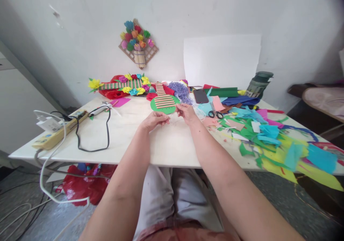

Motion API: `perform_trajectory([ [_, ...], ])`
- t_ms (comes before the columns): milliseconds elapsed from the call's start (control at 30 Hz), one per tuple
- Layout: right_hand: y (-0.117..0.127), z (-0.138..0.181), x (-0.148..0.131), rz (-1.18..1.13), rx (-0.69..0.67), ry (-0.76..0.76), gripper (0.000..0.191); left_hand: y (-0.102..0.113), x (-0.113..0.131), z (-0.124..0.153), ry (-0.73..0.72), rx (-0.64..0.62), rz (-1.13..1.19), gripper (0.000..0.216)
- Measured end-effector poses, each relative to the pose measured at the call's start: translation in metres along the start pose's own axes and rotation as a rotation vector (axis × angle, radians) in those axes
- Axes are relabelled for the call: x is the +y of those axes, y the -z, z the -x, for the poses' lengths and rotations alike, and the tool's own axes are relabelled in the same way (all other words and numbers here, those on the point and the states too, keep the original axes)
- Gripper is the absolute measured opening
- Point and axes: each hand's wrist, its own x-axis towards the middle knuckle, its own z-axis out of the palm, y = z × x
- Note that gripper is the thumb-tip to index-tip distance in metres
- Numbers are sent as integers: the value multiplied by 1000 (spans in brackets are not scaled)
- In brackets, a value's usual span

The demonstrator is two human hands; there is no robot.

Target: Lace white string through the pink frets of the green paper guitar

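Both my hands are out over the white table (129,140), close together. My left hand (155,119) has its fingers curled and pinched near a thin whitish strand I can barely make out. My right hand (186,112) is also pinched, its fingertips at the lower right edge of a green round paper piece (164,103) covered with red and pale stripes, which lies on the table just beyond my hands. Whether my right hand grips that piece or the strand is unclear.
A glue gun (100,109) with a black cord and a power strip (59,134) lie at the left. Scissors (215,114), a phone (200,96), purple yarn (180,90) and many coloured paper scraps (268,133) cover the right. A flower craft (126,85) lies at the back.
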Motion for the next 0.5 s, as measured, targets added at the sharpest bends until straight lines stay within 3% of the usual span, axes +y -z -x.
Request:
perform_trajectory([
  [500,0,0,-2,-6,4,-14,25,1,0,0,-3,-28,-38,26],
])
